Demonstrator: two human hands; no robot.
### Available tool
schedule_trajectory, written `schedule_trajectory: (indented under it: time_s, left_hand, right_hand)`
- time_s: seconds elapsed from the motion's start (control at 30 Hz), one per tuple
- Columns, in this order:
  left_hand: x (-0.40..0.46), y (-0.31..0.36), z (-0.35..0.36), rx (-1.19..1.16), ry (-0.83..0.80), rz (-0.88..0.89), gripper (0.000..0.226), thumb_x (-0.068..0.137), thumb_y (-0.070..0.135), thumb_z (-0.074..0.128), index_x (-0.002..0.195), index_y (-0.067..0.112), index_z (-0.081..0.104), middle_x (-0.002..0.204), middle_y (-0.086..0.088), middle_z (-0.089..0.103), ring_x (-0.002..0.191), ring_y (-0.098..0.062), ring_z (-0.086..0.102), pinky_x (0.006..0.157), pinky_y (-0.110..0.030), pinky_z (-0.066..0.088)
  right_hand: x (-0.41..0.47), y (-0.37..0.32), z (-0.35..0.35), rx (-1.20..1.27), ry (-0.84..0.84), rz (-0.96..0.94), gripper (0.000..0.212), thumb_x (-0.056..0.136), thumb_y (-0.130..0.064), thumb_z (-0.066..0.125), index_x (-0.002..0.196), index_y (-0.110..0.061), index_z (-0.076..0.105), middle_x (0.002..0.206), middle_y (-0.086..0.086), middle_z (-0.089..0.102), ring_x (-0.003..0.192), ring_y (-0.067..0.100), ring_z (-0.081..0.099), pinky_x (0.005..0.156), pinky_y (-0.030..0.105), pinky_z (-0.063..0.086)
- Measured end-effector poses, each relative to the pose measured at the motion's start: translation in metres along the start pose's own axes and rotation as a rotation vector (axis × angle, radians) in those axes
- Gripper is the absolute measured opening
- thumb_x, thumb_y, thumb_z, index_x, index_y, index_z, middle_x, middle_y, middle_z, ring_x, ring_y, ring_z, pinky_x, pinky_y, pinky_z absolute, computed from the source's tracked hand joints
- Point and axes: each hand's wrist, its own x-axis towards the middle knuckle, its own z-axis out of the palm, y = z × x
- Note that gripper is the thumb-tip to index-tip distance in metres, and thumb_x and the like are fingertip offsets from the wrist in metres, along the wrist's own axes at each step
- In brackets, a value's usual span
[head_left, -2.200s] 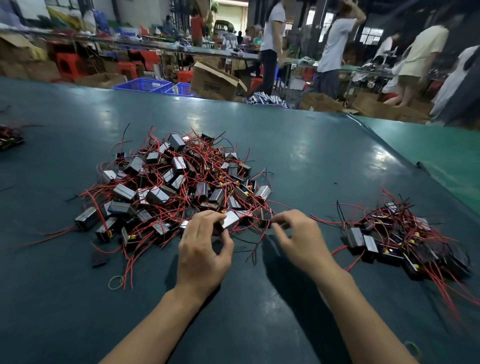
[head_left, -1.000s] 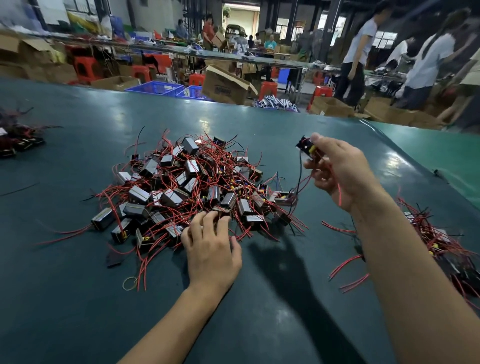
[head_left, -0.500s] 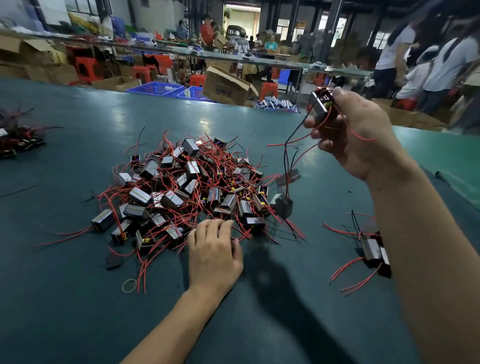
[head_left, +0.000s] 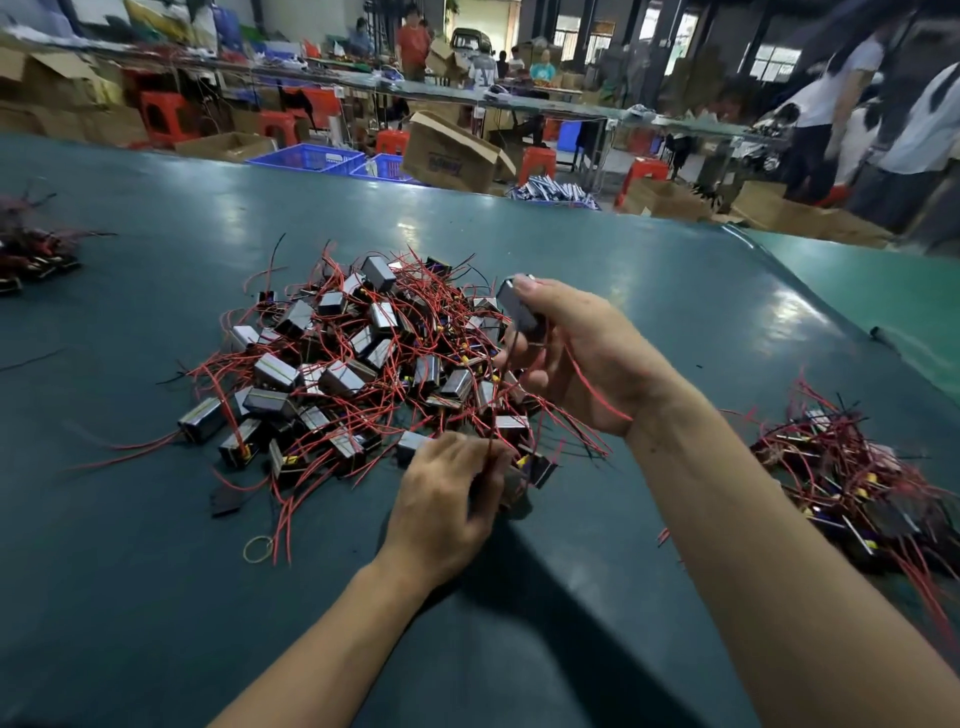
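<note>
Grey block in right hand; left hand pinches red wires, fingertips hidden.

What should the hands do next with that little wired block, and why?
Probably raise the right hand higher to draw the block free: its wires trail down into the pile, where the left hand pinches strands at the near edge.
</note>
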Motion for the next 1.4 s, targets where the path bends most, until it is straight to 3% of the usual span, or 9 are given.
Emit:
schedule_trajectory:
  time_s: [0.2,0.37,0.53,0.67,0.77,0.87,1.03,1.27,1.4]
  left_hand:
    - [0.000,0.001,-0.004,-0.107,0.037,-0.147,0.041,0.099,0.034,0.039,0.082,0.009,0.066,0.069,0.005,0.061,0.064,-0.015,0.058,0.061,-0.040,0.049]
    - [0.000,0.004,-0.005,-0.062,-0.071,-0.152,0.049,0.094,0.036,0.039,0.132,0.010,0.054,0.116,-0.002,0.061,0.108,-0.014,0.055,0.098,-0.026,0.041]
    - [0.002,0.000,-0.003,0.427,0.148,-0.303,0.043,0.073,0.016,0.055,0.115,0.014,0.064,0.117,-0.005,0.061,0.113,-0.029,0.051,0.096,-0.044,0.039]
    - [0.001,-0.006,0.001,0.525,-0.037,-0.497,0.044,0.075,0.015,0.064,0.119,0.013,0.062,0.121,-0.008,0.058,0.117,-0.030,0.047,0.100,-0.044,0.036]
    - [0.000,-0.008,0.002,0.569,-0.125,-0.438,0.038,0.081,0.016,0.061,0.119,0.016,0.062,0.118,-0.002,0.059,0.117,-0.026,0.044,0.098,-0.037,0.038]
    - [0.001,-0.005,0.000,0.561,-0.099,-0.427,0.035,0.077,0.012,0.064,0.113,0.014,0.065,0.111,-0.005,0.062,0.113,-0.028,0.049,0.095,-0.040,0.043]
    - [0.003,-0.002,0.001,0.560,-0.058,-0.409,0.026,0.073,0.010,0.064,0.099,0.012,0.066,0.101,-0.009,0.064,0.106,-0.033,0.053,0.085,-0.045,0.045]
    - [0.002,-0.005,0.001,0.586,-0.100,-0.390,0.026,0.078,0.022,0.058,0.104,0.017,0.063,0.105,-0.003,0.062,0.112,-0.028,0.049,0.089,-0.040,0.042]
    - [0.001,-0.005,0.001,0.558,-0.043,-0.377,0.025,0.072,0.018,0.067,0.097,0.013,0.066,0.098,-0.006,0.065,0.104,-0.031,0.053,0.083,-0.043,0.043]
  right_hand:
    - [0.005,-0.028,-0.021,-0.137,0.225,-0.142,0.012,0.092,-0.016,0.063,0.103,-0.017,0.057,0.062,-0.001,0.053,0.055,0.024,0.067,0.035,0.018,0.033]
    - [0.028,-0.041,-0.033,-0.130,0.379,-0.088,0.008,0.096,-0.019,0.057,0.092,-0.013,0.054,0.074,0.005,0.053,0.054,0.018,0.061,0.037,0.021,0.041]
    - [0.066,-0.059,-0.032,-0.352,0.340,0.044,0.015,0.101,-0.018,0.048,0.095,-0.009,0.058,0.074,0.007,0.058,0.053,0.014,0.050,0.038,0.018,0.039]
    - [0.090,-0.050,-0.011,-0.770,0.214,0.094,0.031,0.099,-0.014,0.051,0.125,-0.002,0.040,0.076,0.011,0.058,0.048,0.014,0.047,0.040,0.023,0.039]
    - [0.099,-0.027,0.004,-1.347,0.087,0.253,0.027,0.096,-0.020,0.057,0.110,0.002,0.048,0.083,0.012,0.067,0.060,0.024,0.065,0.063,0.036,0.058]
    - [0.100,-0.007,0.029,-2.039,0.184,-0.028,0.016,0.091,-0.016,0.058,0.105,-0.012,0.065,0.105,0.007,0.067,0.092,0.030,0.065,0.073,0.036,0.050]
    - [0.115,0.052,0.054,-1.919,-0.128,-0.166,0.017,0.086,0.005,0.052,0.073,-0.003,0.046,0.072,0.006,0.045,0.078,0.031,0.055,0.065,0.038,0.047]
    - [0.121,0.081,0.047,-1.907,-0.075,-0.087,0.021,0.088,-0.005,0.055,0.110,-0.007,0.054,0.115,0.015,0.058,0.104,0.036,0.058,0.078,0.043,0.047]
    - [0.121,0.042,0.045,-1.539,0.007,-0.073,0.074,0.083,-0.029,0.075,0.139,-0.006,0.033,0.127,0.017,0.057,0.113,0.033,0.058,0.087,0.040,0.048]
